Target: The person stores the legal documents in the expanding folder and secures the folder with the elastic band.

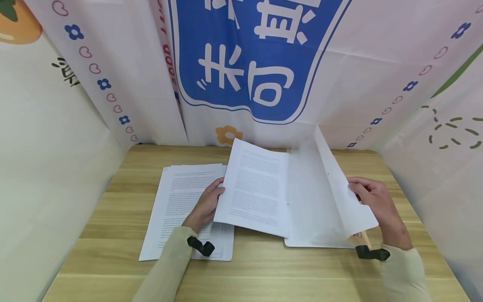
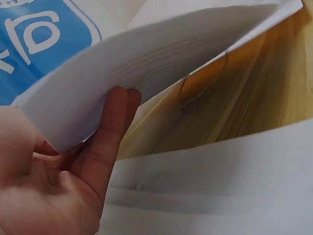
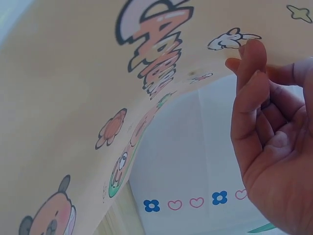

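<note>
My left hand (image 1: 205, 205) pinches the left edge of white printed sheets (image 1: 258, 180), raised and tilted off the table. In the left wrist view, fingers (image 2: 110, 127) lie along the sheets' underside. My right hand (image 1: 373, 199) pinches the edge of a cover (image 1: 336, 184), white on the inside and lifted into a curve. The cover's outside (image 3: 73, 98) is peach with cartoon animals and lettering in the right wrist view. Between the hands a white inner surface (image 1: 307, 201) lies on the table, and the raised sheets' right edge meets it.
A stack of printed paper (image 1: 181, 188) lies on the wooden table (image 1: 264, 277) at the left, partly under the left forearm. Printed fabric walls (image 1: 151, 84) stand at the back and both sides. A black strap (image 1: 371, 253) circles each wrist.
</note>
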Demonstrator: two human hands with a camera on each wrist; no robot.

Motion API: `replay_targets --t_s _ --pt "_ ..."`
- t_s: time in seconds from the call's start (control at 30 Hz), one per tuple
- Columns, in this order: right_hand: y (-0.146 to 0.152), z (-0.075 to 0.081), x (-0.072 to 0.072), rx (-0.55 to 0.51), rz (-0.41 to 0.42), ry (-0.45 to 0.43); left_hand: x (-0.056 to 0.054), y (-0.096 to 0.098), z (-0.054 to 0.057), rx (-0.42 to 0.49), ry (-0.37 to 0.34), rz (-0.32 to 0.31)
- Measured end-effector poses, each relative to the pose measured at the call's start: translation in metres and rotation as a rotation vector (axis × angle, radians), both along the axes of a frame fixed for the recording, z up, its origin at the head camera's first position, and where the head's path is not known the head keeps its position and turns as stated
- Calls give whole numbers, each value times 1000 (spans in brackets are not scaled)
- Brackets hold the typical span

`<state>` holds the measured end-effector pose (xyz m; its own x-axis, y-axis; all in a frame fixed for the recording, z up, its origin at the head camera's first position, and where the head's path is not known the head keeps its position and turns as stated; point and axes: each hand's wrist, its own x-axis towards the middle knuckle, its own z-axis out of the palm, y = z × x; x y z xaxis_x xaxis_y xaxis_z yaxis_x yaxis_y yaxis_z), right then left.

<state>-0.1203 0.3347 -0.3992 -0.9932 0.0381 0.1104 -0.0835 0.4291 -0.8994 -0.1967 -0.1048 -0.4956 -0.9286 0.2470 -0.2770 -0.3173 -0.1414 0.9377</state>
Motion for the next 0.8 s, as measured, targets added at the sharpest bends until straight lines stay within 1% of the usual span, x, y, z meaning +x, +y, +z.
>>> replay_targets --t_s 0.1,0.27,0.37,0.43,0.5,0.57,0.63,0.7,0.8 --pt "-3 -2 -1 -8 5 13 2 3 1 47 -5 6" --pt "-7 -2 -1 1 1 5 6 2 6 71 8 12" --pt "-8 -3 -2 -3 5 3 7 0 8 63 26 5" --pt "-8 -3 -2 -9 10 5 8 -2 7 65 37 -11" --pt "-8 -4 -1 -11 13 7 8 -4 5 68 32 -31" --pt "-7 -5 0 -15 18 6 8 -4 3 60 21 -51" --pt "-7 -6 1 -12 21 1 8 -4 1 35 3 -59" --pt "-7 -7 2 -9 20 -6 6 -3 1 -13 1 -65" --pt "-8 -7 0 -4 16 -5 2 -2 4 -75 6 -62"
